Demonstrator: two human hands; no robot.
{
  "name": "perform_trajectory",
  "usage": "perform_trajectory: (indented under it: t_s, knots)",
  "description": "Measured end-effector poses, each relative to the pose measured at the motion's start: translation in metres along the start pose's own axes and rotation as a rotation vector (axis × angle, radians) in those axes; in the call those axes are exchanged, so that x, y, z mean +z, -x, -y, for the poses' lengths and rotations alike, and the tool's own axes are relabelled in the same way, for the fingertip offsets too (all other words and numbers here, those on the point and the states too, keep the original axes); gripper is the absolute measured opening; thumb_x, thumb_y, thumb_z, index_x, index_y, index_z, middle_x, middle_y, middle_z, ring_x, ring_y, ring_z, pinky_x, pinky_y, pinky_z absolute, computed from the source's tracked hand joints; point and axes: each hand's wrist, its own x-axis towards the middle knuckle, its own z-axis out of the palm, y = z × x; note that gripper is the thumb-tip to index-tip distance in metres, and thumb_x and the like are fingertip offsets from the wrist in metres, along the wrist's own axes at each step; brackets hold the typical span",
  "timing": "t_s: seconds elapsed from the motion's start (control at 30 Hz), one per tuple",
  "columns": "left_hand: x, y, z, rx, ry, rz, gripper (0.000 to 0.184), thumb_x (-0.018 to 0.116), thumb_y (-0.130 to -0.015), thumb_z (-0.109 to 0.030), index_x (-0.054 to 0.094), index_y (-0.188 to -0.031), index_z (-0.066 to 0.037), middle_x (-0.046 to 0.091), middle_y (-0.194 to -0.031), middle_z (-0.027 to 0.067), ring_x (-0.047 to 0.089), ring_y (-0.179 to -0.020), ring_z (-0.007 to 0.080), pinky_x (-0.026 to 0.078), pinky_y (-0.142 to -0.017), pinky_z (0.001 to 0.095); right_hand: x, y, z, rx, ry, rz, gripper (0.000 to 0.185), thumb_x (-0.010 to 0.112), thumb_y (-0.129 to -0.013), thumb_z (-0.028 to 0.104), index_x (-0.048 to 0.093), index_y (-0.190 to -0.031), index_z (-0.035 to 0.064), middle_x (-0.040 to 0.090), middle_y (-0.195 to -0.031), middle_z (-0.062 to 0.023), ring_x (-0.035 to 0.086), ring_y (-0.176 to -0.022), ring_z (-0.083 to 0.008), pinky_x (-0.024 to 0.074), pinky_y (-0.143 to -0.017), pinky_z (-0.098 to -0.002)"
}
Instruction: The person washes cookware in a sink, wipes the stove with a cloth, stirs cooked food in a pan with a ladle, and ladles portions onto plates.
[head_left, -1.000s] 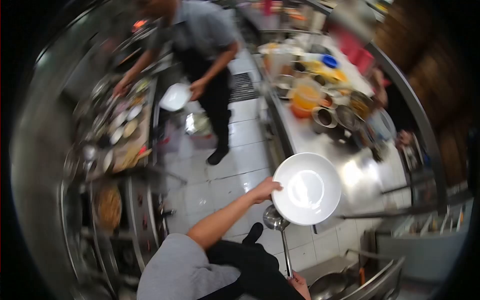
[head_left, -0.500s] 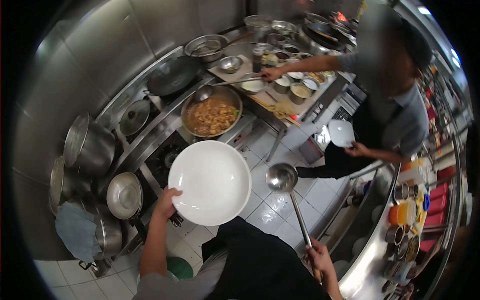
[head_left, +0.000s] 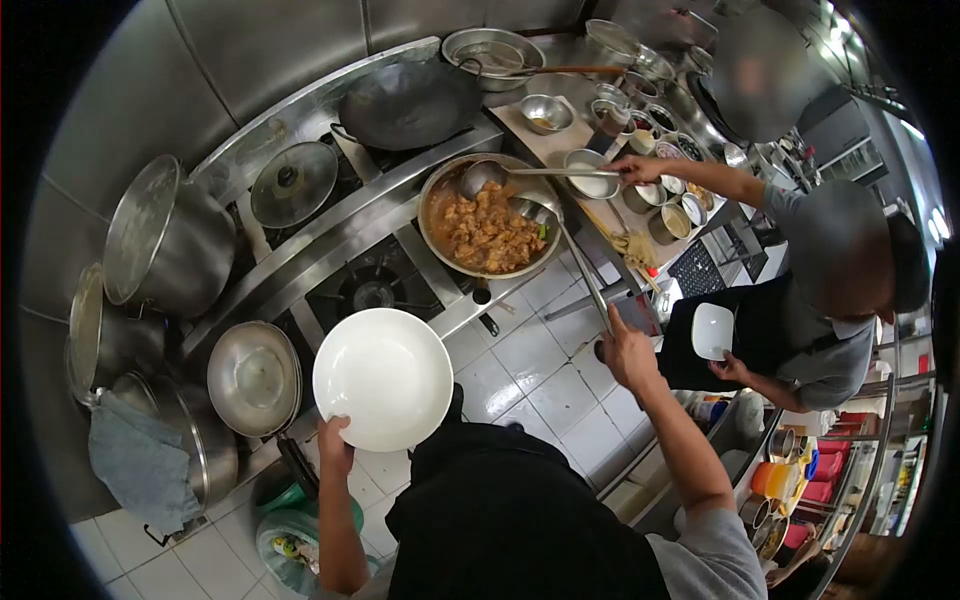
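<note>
Bowl and ladle, one to each hand

Bowl: white, round, its open side showing plain and glossy. Left hand: grip closed on the lower rim, thumb over the edge. Ladle: metal, long-handled, its head in the wide pan at the right side. Right hand: grip closed round the upper handle.

Pan contents: brown, chunky food in sauce — one green piece near the right edge. Second ladle, also in the pan, held by a co-worker, who has a square white dish in the other hand.

Nearby: burner just behind the bowl; black wok beyond; nested pans to the left; small containers on the table.
</note>
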Motion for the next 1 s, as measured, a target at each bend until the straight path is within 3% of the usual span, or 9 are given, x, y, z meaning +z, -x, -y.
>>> perform_trajectory:
  t_s: [0.13,0.53,0.7,0.8,0.87,0.9,0.93,0.97,1.0]
  knots:
    - [-0.003,-0.005,0.012,0.036,0.042,0.038,0.054,0.058,-0.077,-0.009,0.05,-0.129,0.006,0.062,-0.115,0.0157,0.062,-0.106,0.029,0.05,-0.094,0.0409,0.008,-0.035,-0.02,-0.011,0.223,0.069,0.065,0.062,-0.089,0.019,0.037,-0.148,0.0067,0.067,-0.087,-0.0256,0.066,-0.072,-0.0424,0.0535,-0.067,-0.0512]
    - [-0.021,0.035,0.009,0.033,0.066,-0.085,0.045,0.061,-0.081,-0.011,0.055,-0.124,0.003,0.065,-0.11,0.0156,0.065,-0.098,0.0267,0.052,-0.089,0.0394,0.03,-0.061,-0.053,-0.084,0.121,0.181,0.057,0.055,-0.093,0.017,0.04,-0.148,0.013,0.067,-0.093,-0.0275,0.066,-0.084,-0.044,0.0512,-0.075,-0.0522]
    - [-0.046,0.152,0.027,0.051,0.371,-0.291,0.021,0.068,-0.081,-0.018,0.063,-0.096,-0.005,0.065,-0.089,0.0071,0.065,-0.081,0.0214,0.056,-0.073,0.0362,0.028,-0.055,-0.053,-0.105,-0.167,0.121,0.049,0.056,-0.095,0.01,0.046,-0.14,-0.0064,0.06,-0.123,-0.0326,0.063,-0.111,-0.0427,0.0519,-0.089,-0.0439]
    - [-0.083,0.216,0.085,0.257,0.556,-0.579,0.024,0.066,-0.083,-0.02,0.064,-0.103,-0.006,0.067,-0.093,0.0076,0.066,-0.081,0.0217,0.056,-0.075,0.0366,0.044,-0.06,-0.085,-0.177,-0.11,0.091,0.051,0.059,-0.093,0.013,0.048,-0.142,0.0011,0.062,-0.122,-0.0306,0.065,-0.108,-0.0384,0.0519,-0.088,-0.0405]
    - [-0.122,0.233,0.137,0.731,0.88,-0.482,0.053,0.063,-0.087,-0.016,0.05,-0.137,-0.005,0.061,-0.127,0.0147,0.064,-0.094,0.0209,0.058,-0.078,0.0345,0.028,-0.057,-0.071,-0.182,-0.028,0.108,0.051,0.053,-0.092,0.002,0.045,-0.143,-0.0018,0.054,-0.136,-0.0301,0.055,-0.125,-0.0359,0.0426,-0.102,-0.038]
    - [-0.143,0.244,0.139,0.777,0.93,-0.306,0.054,0.061,-0.089,-0.011,0.046,-0.14,-0.001,0.052,-0.14,0.0171,0.061,-0.104,0.0192,0.058,-0.078,0.0296,0.036,-0.056,-0.086,0.005,-0.228,0.151,0.054,0.054,-0.091,0.005,0.045,-0.144,0.0027,0.051,-0.139,-0.0302,0.05,-0.13,-0.0383,0.0415,-0.104,-0.0396]
    - [-0.157,0.248,0.133,0.78,0.928,-0.378,0.052,0.06,-0.089,-0.009,0.046,-0.138,0.002,0.054,-0.136,0.0185,0.061,-0.104,0.0205,0.057,-0.077,0.0289,0.032,-0.054,-0.091,-0.172,-0.016,0.083,0.054,0.057,-0.09,0.013,0.047,-0.143,0.005,0.055,-0.131,-0.032,0.055,-0.122,-0.0431,0.0454,-0.099,-0.0432]
    - [-0.17,0.253,0.126,0.781,0.923,-0.451,0.051,0.059,-0.089,-0.008,0.046,-0.137,0.005,0.056,-0.132,0.0198,0.061,-0.104,0.0219,0.057,-0.076,0.0282,0.012,-0.055,-0.074,0.065,0.071,0.245,0.055,0.059,-0.09,0.018,0.048,-0.142,0.0046,0.063,-0.111,-0.0336,0.062,-0.104,-0.0475,0.0504,-0.088,-0.0488]
    - [-0.181,0.258,0.119,0.779,0.917,-0.524,0.049,0.058,-0.089,-0.006,0.046,-0.135,0.008,0.057,-0.128,0.0212,0.061,-0.104,0.0232,0.056,-0.076,0.0275,0.006,-0.05,-0.069,-0.041,0.016,0.142,0.054,0.059,-0.09,0.018,0.049,-0.141,0.0044,0.064,-0.097,-0.0321,0.064,-0.093,-0.0465,0.0513,-0.081,-0.0498]
